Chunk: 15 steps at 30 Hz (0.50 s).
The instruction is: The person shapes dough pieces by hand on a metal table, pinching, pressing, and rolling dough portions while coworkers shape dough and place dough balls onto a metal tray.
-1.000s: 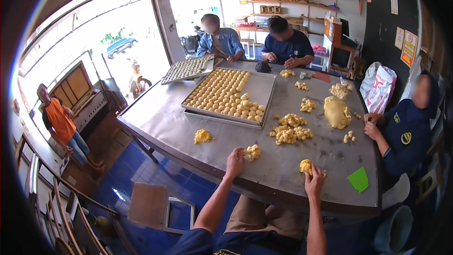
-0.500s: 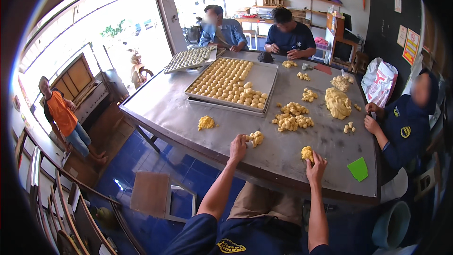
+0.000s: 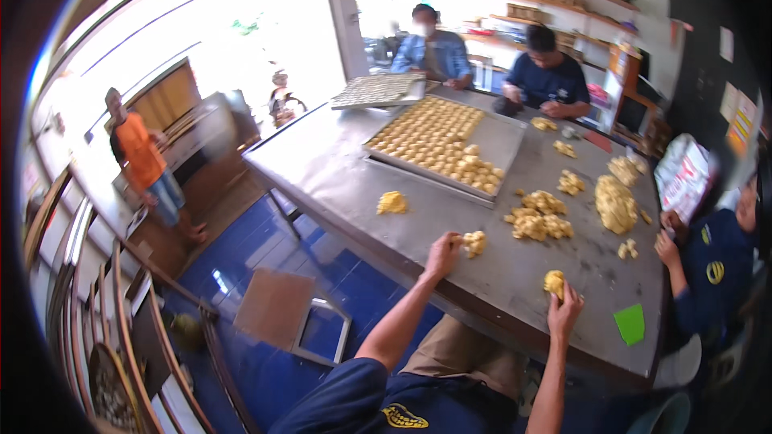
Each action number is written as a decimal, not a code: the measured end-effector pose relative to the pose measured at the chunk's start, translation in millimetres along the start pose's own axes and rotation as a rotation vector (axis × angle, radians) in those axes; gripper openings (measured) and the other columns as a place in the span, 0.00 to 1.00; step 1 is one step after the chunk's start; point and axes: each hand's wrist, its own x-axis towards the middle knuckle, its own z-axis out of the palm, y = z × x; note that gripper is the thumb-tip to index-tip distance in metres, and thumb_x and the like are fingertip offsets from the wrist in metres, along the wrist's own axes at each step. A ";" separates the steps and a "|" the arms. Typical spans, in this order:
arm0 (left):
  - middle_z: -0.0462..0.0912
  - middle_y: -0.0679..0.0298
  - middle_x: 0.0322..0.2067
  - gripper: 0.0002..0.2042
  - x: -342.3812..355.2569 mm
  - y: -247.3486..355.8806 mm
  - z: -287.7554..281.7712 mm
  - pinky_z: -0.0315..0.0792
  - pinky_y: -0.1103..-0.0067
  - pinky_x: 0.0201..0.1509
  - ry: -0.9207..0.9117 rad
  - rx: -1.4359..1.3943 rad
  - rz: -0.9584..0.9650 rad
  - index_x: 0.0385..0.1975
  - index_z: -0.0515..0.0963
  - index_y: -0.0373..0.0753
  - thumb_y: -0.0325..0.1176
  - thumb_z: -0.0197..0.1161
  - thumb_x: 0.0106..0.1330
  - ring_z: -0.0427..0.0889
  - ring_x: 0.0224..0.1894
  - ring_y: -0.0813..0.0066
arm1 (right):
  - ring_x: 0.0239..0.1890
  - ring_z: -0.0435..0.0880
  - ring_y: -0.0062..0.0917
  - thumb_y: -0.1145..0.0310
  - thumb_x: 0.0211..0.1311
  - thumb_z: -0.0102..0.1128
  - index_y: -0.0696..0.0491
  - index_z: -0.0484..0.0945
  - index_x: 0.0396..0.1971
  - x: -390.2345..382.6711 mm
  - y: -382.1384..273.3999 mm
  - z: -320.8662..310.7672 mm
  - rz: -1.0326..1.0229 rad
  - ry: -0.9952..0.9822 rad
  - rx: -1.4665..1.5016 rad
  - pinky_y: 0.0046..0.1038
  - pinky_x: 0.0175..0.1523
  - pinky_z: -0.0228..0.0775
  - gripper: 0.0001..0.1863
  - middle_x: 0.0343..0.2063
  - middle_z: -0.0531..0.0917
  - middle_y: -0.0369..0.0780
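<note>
My left hand [image 3: 445, 255] reaches over the near edge of the metal table [image 3: 338, 165]. Its fingers pinch at the side of a small heap of pale dough pieces [image 3: 475, 244]. Farther right, the thumb and fingers of my right hand [image 3: 565, 310] are closed on the near side of a crumbly yellow lump [image 3: 553, 282]. Another bright yellow mound [image 3: 392, 203] lies left of my left hand. Beyond my hands is a larger heap of dough balls [image 3: 540, 217]. A big mass of dough [image 3: 616, 204] sits toward the right.
A tray [image 3: 508, 145] holds rows of round dough balls; another filled tray [image 3: 378, 92] stands behind it. A green scraper [image 3: 630, 325] lies near the right corner. Two people sit across the table, one at right. A person in orange [image 3: 143, 157] stands at left.
The whole view has swung left, so the table and people appear farther right, with some blur. Both hands stay at the same heaps, with little visible movement.
</note>
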 end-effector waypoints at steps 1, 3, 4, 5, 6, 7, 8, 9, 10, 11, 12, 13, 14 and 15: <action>0.88 0.49 0.35 0.13 0.5 5.1 9.6 0.79 0.67 0.45 0.021 -0.032 -0.005 0.49 0.82 0.38 0.39 0.62 0.74 0.88 0.39 0.58 | 0.59 0.76 0.48 0.70 0.61 0.67 0.59 0.75 0.63 -2.7 9.7 0.1 0.029 0.009 -0.031 0.48 0.67 0.61 0.29 0.57 0.80 0.51; 0.86 0.53 0.30 0.15 2.0 -2.4 10.9 0.78 0.70 0.38 0.004 -0.050 -0.047 0.51 0.82 0.36 0.41 0.58 0.77 0.86 0.31 0.70 | 0.61 0.76 0.48 0.70 0.62 0.66 0.59 0.74 0.64 -4.1 12.6 -0.3 0.002 -0.012 -0.006 0.48 0.68 0.60 0.29 0.59 0.79 0.51; 0.85 0.55 0.28 0.16 4.1 -3.4 14.8 0.78 0.70 0.35 -0.001 -0.066 -0.027 0.52 0.81 0.36 0.42 0.57 0.78 0.85 0.28 0.71 | 0.61 0.75 0.48 0.70 0.63 0.65 0.59 0.73 0.65 -5.5 19.4 0.5 -0.001 -0.001 -0.024 0.47 0.69 0.60 0.30 0.60 0.79 0.51; 0.85 0.56 0.28 0.16 3.9 -0.8 14.5 0.77 0.70 0.36 -0.012 -0.061 -0.027 0.51 0.80 0.36 0.42 0.55 0.79 0.85 0.28 0.68 | 0.61 0.75 0.48 0.69 0.64 0.65 0.58 0.74 0.65 -6.2 20.8 1.2 -0.012 0.005 -0.036 0.46 0.69 0.61 0.29 0.60 0.79 0.51; 0.85 0.56 0.28 0.16 2.7 -0.2 10.9 0.77 0.70 0.36 0.005 -0.051 -0.044 0.51 0.80 0.36 0.42 0.55 0.79 0.85 0.28 0.68 | 0.60 0.75 0.47 0.68 0.65 0.65 0.57 0.74 0.65 -7.1 22.3 2.3 -0.022 0.012 -0.051 0.45 0.68 0.61 0.29 0.59 0.79 0.51; 0.85 0.56 0.29 0.16 4.5 1.2 6.9 0.78 0.69 0.38 -0.032 -0.057 -0.066 0.51 0.80 0.36 0.42 0.54 0.79 0.85 0.30 0.66 | 0.60 0.75 0.47 0.68 0.65 0.65 0.57 0.74 0.65 -6.8 22.6 3.8 -0.033 0.000 -0.040 0.45 0.68 0.61 0.29 0.59 0.79 0.51; 0.85 0.55 0.30 0.16 4.6 3.2 4.8 0.78 0.69 0.40 -0.074 -0.064 -0.087 0.50 0.80 0.36 0.42 0.52 0.79 0.86 0.32 0.64 | 0.61 0.75 0.47 0.67 0.66 0.64 0.57 0.74 0.66 -7.3 23.5 4.8 -0.024 -0.003 -0.047 0.45 0.69 0.61 0.28 0.60 0.79 0.50; 0.86 0.53 0.34 0.16 2.8 6.1 5.4 0.78 0.68 0.45 -0.070 -0.047 -0.096 0.50 0.79 0.36 0.42 0.51 0.79 0.86 0.38 0.58 | 0.61 0.75 0.48 0.67 0.67 0.63 0.57 0.73 0.66 -8.5 25.2 5.1 -0.012 -0.005 -0.056 0.45 0.69 0.60 0.28 0.62 0.79 0.50; 0.86 0.53 0.34 0.16 2.7 4.9 3.9 0.78 0.68 0.45 -0.056 -0.037 -0.101 0.50 0.79 0.36 0.42 0.51 0.79 0.86 0.38 0.58 | 0.61 0.75 0.48 0.67 0.67 0.63 0.57 0.73 0.66 -7.8 20.8 4.8 -0.023 -0.012 -0.042 0.45 0.69 0.60 0.28 0.62 0.79 0.50; 0.86 0.51 0.36 0.16 0.8 2.3 1.9 0.78 0.67 0.47 -0.008 -0.027 -0.048 0.49 0.79 0.36 0.42 0.52 0.79 0.86 0.40 0.56 | 0.62 0.75 0.48 0.68 0.67 0.63 0.57 0.73 0.67 -6.7 15.9 5.9 -0.015 -0.023 -0.037 0.45 0.69 0.60 0.28 0.62 0.78 0.50; 0.86 0.50 0.38 0.16 -0.4 -2.2 -3.4 0.77 0.66 0.49 0.038 -0.016 0.005 0.49 0.79 0.35 0.42 0.52 0.79 0.86 0.42 0.54 | 0.62 0.75 0.48 0.69 0.67 0.62 0.58 0.72 0.67 -6.2 11.0 7.2 -0.007 -0.035 -0.033 0.46 0.70 0.60 0.28 0.62 0.78 0.51; 0.86 0.47 0.41 0.16 1.5 2.3 -1.0 0.77 0.65 0.50 -0.010 -0.034 -0.053 0.47 0.79 0.34 0.43 0.57 0.77 0.86 0.45 0.53 | 0.62 0.75 0.48 0.68 0.69 0.61 0.58 0.73 0.66 -5.8 14.7 6.4 -0.003 -0.036 -0.033 0.46 0.69 0.60 0.27 0.62 0.78 0.51; 0.86 0.47 0.41 0.16 4.0 6.2 0.4 0.77 0.65 0.50 -0.007 -0.035 -0.053 0.47 0.79 0.34 0.43 0.57 0.77 0.86 0.45 0.53 | 0.62 0.75 0.48 0.68 0.69 0.61 0.58 0.73 0.66 -5.1 17.6 7.1 -0.005 -0.036 -0.034 0.46 0.69 0.60 0.27 0.62 0.78 0.51; 0.86 0.47 0.41 0.17 6.6 10.2 2.1 0.77 0.65 0.50 -0.033 -0.011 -0.064 0.46 0.79 0.34 0.44 0.59 0.75 0.86 0.45 0.53 | 0.62 0.75 0.48 0.67 0.70 0.60 0.58 0.73 0.66 -3.7 21.3 6.9 -0.007 -0.039 -0.048 0.46 0.69 0.61 0.27 0.61 0.79 0.51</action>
